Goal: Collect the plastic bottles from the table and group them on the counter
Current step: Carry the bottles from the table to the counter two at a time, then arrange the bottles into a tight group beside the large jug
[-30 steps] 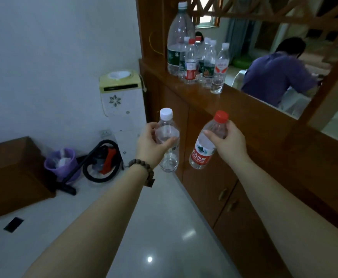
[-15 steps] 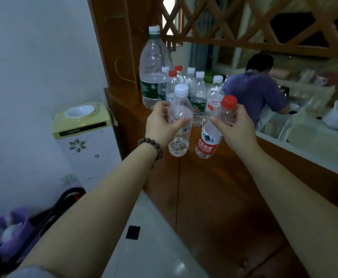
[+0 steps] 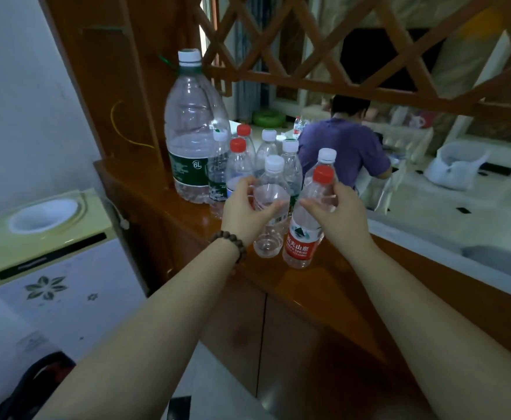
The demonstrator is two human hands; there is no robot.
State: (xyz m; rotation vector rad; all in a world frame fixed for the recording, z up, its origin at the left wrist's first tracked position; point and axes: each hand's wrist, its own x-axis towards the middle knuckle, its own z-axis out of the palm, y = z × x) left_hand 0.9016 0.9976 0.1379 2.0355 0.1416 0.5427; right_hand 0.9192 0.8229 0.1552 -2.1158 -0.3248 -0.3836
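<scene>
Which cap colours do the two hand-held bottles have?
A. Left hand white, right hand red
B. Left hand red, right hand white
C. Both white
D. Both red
A: the left hand grips the white-capped clear bottle, the right hand the red-capped, red-labelled bottle.

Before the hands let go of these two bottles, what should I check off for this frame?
1. Left hand grips the clear white-capped plastic bottle: ok.
2. Right hand grips the red-capped, red-labelled plastic bottle: ok.
3. Both bottles upright: the white-capped one ok; the red-capped one tilted, not ok.
4. Bases resting on the glossy brown wooden counter: cannot tell.
5. Placed beside the group of bottles by the large clear 6L bottle: ok.
6. Bare counter in front of the bases: ok.
</scene>
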